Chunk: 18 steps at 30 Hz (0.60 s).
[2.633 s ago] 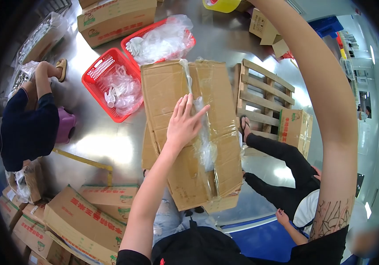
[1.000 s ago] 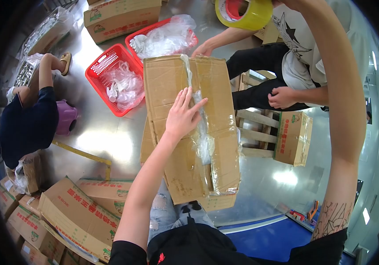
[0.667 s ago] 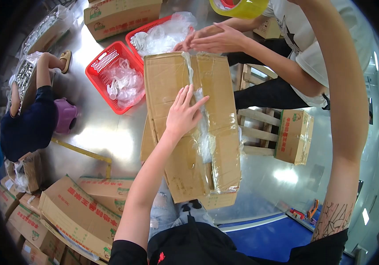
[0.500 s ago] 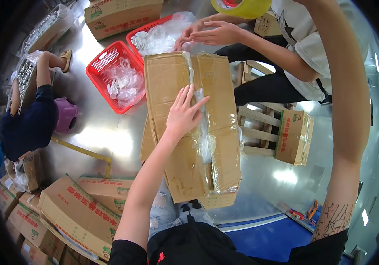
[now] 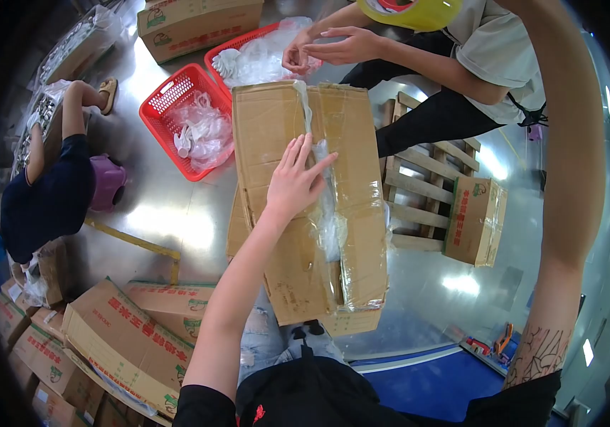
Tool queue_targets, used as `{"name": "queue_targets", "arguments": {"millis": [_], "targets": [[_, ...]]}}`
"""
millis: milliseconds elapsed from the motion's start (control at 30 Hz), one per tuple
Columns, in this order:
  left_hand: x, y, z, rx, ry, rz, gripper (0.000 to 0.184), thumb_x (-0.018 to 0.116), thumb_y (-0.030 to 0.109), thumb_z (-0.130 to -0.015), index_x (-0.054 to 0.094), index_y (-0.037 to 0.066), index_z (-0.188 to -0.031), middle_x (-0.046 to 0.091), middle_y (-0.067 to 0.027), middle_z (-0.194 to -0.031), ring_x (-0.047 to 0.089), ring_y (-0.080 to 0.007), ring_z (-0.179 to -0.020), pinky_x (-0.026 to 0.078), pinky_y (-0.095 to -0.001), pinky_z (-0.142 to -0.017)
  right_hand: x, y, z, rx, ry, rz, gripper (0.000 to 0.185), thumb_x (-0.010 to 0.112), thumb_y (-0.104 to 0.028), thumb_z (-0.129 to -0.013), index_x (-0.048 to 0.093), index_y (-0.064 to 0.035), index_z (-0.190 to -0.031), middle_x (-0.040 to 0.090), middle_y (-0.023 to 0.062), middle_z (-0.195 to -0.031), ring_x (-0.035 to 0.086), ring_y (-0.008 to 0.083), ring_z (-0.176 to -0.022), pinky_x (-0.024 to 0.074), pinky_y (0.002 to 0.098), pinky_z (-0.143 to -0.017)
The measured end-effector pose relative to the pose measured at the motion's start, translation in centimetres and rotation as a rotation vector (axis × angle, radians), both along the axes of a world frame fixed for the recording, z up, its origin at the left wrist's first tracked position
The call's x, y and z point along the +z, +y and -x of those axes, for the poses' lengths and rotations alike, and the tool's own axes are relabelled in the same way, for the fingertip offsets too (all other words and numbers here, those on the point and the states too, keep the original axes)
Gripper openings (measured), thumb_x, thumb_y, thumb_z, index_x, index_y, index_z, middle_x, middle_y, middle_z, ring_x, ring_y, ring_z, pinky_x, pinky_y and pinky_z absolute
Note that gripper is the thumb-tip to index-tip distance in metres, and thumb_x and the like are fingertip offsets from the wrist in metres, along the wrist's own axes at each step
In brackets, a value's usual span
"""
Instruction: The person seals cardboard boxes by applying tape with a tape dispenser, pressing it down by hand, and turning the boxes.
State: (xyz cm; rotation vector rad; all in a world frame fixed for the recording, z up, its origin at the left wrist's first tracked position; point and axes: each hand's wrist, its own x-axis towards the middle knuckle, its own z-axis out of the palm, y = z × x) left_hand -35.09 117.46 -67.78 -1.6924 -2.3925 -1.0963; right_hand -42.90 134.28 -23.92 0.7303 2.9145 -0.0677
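My left hand [image 5: 294,178] lies flat on a worn cardboard box [image 5: 280,249], its fingers spread across the centre seam. Clear, crumpled tape [image 5: 328,220] runs along that seam, and the box top looks creased. My right arm [image 5: 568,142] reaches up along the right side, but its hand is cut off by the top edge. Near there, a large yellow tape roll [image 5: 418,16] shows partly at the top; what holds it is hidden. Beyond the box are a co-worker's hands [image 5: 337,46], close together over a red basket.
Two red baskets, a near one [image 5: 150,114] and a far one [image 5: 212,55], hold plastic bags and white items. A wooden pallet [image 5: 418,186] and small carton [image 5: 474,220] stand right. Cartons [image 5: 116,320] pile lower left. Another person [image 5: 52,196] sits left.
The yellow tape roll has shifted right and slightly down. The co-worker's hands and body have moved, showing more of the pallet. My left hand stays in place on the box.
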Motion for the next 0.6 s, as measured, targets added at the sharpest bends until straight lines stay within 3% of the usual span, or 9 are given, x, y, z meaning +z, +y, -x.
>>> {"name": "queue_targets", "arguments": {"millis": [67, 167, 267, 367, 500, 567, 600], "targets": [[0.1, -0.1, 0.0, 0.002, 0.001, 0.0, 0.066, 0.072, 0.02, -0.088, 0.064, 0.038, -0.151, 0.049, -0.0237, -0.162, 0.049, -0.041, -0.149, 0.039, -0.0498, -0.128, -0.1, 0.2, -1.4, 0.087, -0.072, -0.086, 0.039, 0.067, -0.034, -0.095, 0.081, -0.0076, -0.119, 0.079, 0.0063, -0.116, 0.069, 0.0218, -0.096, 0.0559, 0.0329, -0.082], [0.1, 0.0, 0.0, 0.001, 0.004, 0.002, 0.066, 0.072, 0.02, -0.088, 0.064, 0.038, -0.151, 0.049, -0.0238, -0.161, 0.049, -0.041, -0.149, 0.039, -0.0498, -0.128, -0.3, -1.9, -4.5, 0.405, 0.108, -0.329, 0.041, 0.067, -0.038, -0.096, 0.081, -0.0116, -0.124, 0.076, 0.0065, -0.129, 0.07, 0.0215, -0.106, 0.0556, 0.0311, -0.088], [0.0, 0.1, 0.0, -0.001, 0.009, 0.004, 0.066, 0.071, 0.02, -0.088, 0.064, 0.037, -0.151, 0.049, -0.0238, -0.161, 0.049, -0.041, -0.149, 0.039, -0.0498, -0.128, 1.1, -3.1, -3.7, -0.011, -0.058, -0.199, 0.044, 0.067, -0.04, -0.096, 0.08, -0.0173, -0.13, 0.071, 0.0088, -0.138, 0.069, 0.0242, -0.118, 0.0548, 0.0336, -0.097], [0.0, 0.1, 0.0, 0.0, 0.009, 0.009, 0.066, 0.071, 0.02, -0.088, 0.064, 0.037, -0.151, 0.049, -0.0237, -0.161, 0.049, -0.041, -0.149, 0.038, -0.0497, -0.129, 0.1, -2.9, -4.8, 0.037, -0.041, -0.048, 0.045, 0.067, -0.041, -0.095, 0.079, -0.0192, -0.133, 0.07, 0.0116, -0.138, 0.067, 0.0271, -0.123, 0.0528, 0.036, -0.103], [0.0, 0.0, 0.0, 0.001, 0.005, 0.006, 0.065, 0.071, 0.02, -0.088, 0.065, 0.037, -0.15, 0.05, -0.0235, -0.161, 0.049, -0.0407, -0.149, 0.038, -0.0495, -0.129, -1.6, -4.3, -6.8, 0.11, 0.046, -0.301, 0.044, 0.064, -0.038, -0.097, 0.079, -0.0128, -0.13, 0.071, 0.0146, -0.129, 0.068, 0.0281, -0.116, 0.0518, 0.036, -0.101], [0.0, 0.1, 0.0, 0.003, 0.01, 0.005, 0.064, 0.071, 0.019, -0.088, 0.066, 0.037, -0.149, 0.05, -0.0234, -0.161, 0.049, -0.0406, -0.149, 0.038, -0.0494, -0.129, -1.1, -4.4, -6.7, 0.109, 0.024, -0.325, 0.044, 0.063, -0.036, -0.098, 0.079, -0.0105, -0.129, 0.073, 0.015, -0.122, 0.069, 0.0271, -0.11, 0.0528, 0.0353, -0.098], [0.1, 0.1, 0.0, -0.003, 0.009, 0.009, 0.064, 0.071, 0.02, -0.088, 0.065, 0.036, -0.15, 0.049, -0.0253, -0.161, 0.049, -0.0409, -0.149, 0.038, -0.0497, -0.129, 0.0, -4.7, -6.3, 0.038, -0.067, -0.152, 0.044, 0.061, -0.034, -0.098, 0.079, -0.0089, -0.129, 0.074, 0.0139, -0.113, 0.069, 0.0253, -0.101, 0.0533, 0.0345, -0.091]]}}
